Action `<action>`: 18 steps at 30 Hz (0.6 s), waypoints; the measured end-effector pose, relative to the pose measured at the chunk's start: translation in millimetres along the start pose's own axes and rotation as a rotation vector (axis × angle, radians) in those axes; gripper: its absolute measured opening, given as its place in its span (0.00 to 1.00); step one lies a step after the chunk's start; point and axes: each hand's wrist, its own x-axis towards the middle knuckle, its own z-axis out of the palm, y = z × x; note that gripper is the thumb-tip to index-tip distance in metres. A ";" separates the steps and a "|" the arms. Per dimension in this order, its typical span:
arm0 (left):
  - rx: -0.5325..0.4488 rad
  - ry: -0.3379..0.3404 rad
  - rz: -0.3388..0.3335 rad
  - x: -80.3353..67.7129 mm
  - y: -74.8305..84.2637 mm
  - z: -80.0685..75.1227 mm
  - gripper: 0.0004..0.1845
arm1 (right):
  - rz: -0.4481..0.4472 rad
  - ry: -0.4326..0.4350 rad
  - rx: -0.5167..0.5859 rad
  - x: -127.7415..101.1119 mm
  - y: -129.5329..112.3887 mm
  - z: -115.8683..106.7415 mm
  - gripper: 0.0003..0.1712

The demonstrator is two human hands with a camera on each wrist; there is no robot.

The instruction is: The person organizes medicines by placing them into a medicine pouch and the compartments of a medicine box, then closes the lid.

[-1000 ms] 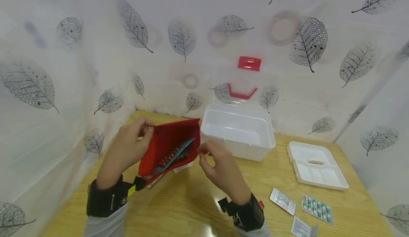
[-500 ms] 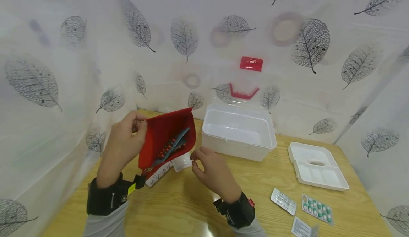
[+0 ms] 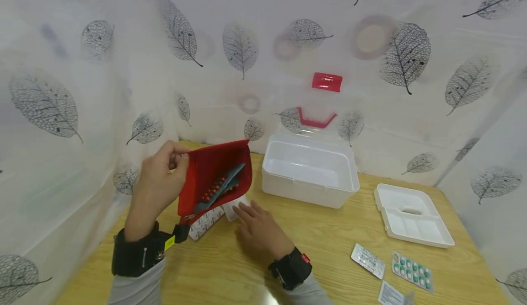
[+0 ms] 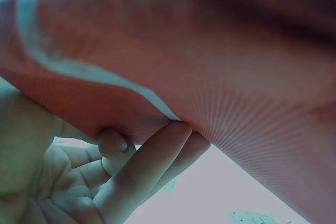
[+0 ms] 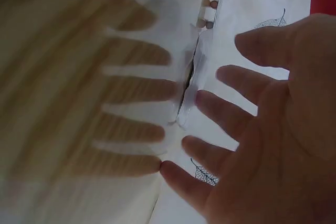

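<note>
My left hand (image 3: 158,181) pinches the upper left edge of a red zip pouch (image 3: 187,195), whose mouth gapes toward the head camera. Inside it lie a blister pack of orange-red pills (image 3: 213,192) and a blue-grey packet (image 3: 226,185). In the left wrist view, thumb and fingers squeeze the pouch fabric (image 4: 252,77). Partly hidden beneath the pouch, a white printed blister pack (image 3: 206,222) and a clear plastic blister (image 3: 230,211) rest on the table. My right hand (image 3: 263,232) reaches low over the table, fingers spread, fingertips right at the clear blister.
Behind, a white box (image 3: 309,195) stands with its transparent lid raised, showing a red handle (image 3: 317,123). Rightward are a white tray (image 3: 416,227), a silver blister pack (image 3: 368,260), a green-and-white capsule pack (image 3: 413,270) and a folded card (image 3: 391,294). Leaf-print curtains enclose the table.
My right hand has left the pouch's right edge, moved down and left to the clear blister, and spread its fingers. The pouch shifted slightly left, uncovering more of the packs beneath.
</note>
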 end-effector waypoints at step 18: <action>0.003 -0.053 0.017 -0.6 0.4 -3.1 0.10 | 0.024 0.132 -0.005 0.3 6.3 -15.7 0.07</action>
